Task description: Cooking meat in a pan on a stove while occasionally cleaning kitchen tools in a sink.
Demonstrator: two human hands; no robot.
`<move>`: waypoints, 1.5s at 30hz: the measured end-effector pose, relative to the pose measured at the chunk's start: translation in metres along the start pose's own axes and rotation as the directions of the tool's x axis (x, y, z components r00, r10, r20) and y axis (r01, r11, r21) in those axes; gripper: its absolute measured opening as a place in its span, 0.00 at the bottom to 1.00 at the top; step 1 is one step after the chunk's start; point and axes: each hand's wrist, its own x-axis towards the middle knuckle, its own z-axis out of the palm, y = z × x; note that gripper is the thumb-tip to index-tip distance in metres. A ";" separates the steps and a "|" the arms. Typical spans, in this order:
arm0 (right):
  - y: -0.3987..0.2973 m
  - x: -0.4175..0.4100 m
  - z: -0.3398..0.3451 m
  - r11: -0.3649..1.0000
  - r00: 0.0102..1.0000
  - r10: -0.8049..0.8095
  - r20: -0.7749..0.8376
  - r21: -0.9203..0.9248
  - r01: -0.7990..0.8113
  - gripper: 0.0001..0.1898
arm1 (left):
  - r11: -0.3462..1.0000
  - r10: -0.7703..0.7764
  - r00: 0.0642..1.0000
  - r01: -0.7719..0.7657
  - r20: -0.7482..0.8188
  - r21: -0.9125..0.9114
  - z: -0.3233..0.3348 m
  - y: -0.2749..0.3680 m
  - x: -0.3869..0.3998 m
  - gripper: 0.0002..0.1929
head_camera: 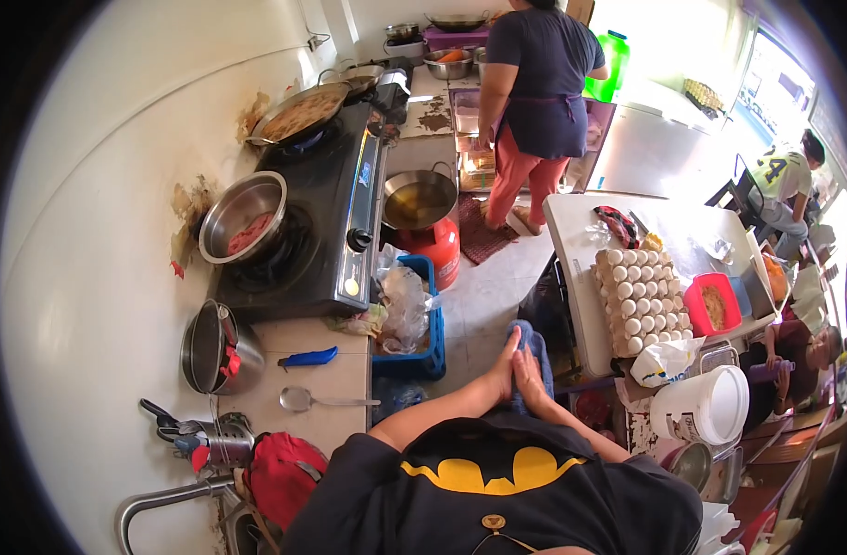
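In front of my chest, my left hand (504,371) and my right hand (531,379) are pressed together with straight fingers. A blue cloth towel (545,361) is held at them, showing past the fingertips and along the right hand's outer side. How much of it lies between the palms is hidden. On the counter to my left are a blue-handled tool (311,357), perhaps a cutter or knife, and a metal turner (305,399). Beyond the counter edge is a blue plastic crate (434,340) with plastic bags inside.
The black gas stove (312,229) bears a steel bowl (274,191) of pink meat and a pan (305,114) of food. An oil-filled wok (420,201) sits above a red gas cylinder (447,257). Right, a white table (569,229) holds an egg tray (607,312). A person (541,76) stands ahead.
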 end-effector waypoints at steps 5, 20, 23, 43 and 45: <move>-0.009 -0.007 0.022 0.878 0.923 -0.187 0.336 0.479 0.004 0.31 | 0.968 0.250 0.963 -0.250 -0.101 0.008 -0.089 -0.028 0.099 0.36; -0.035 0.005 0.015 0.701 0.986 -0.121 0.113 0.714 0.004 0.22 | 0.809 0.403 0.915 -0.372 -0.030 -0.455 -0.016 -0.009 0.003 0.29; -0.014 -0.016 0.011 0.906 0.928 -0.351 0.128 -0.203 0.371 0.24 | 0.904 0.203 0.979 -0.196 -0.020 -0.381 -0.017 0.004 -0.004 0.28; 0.007 0.019 0.036 0.878 0.998 -0.057 0.030 0.477 0.036 0.24 | 0.913 0.259 0.962 -0.271 -0.080 -0.304 -0.025 -0.009 0.020 0.30; 0.042 0.036 0.038 0.772 0.997 -0.006 -0.079 0.633 0.055 0.21 | 0.984 0.167 0.986 -0.167 -0.019 -0.057 0.002 -0.004 -0.019 0.31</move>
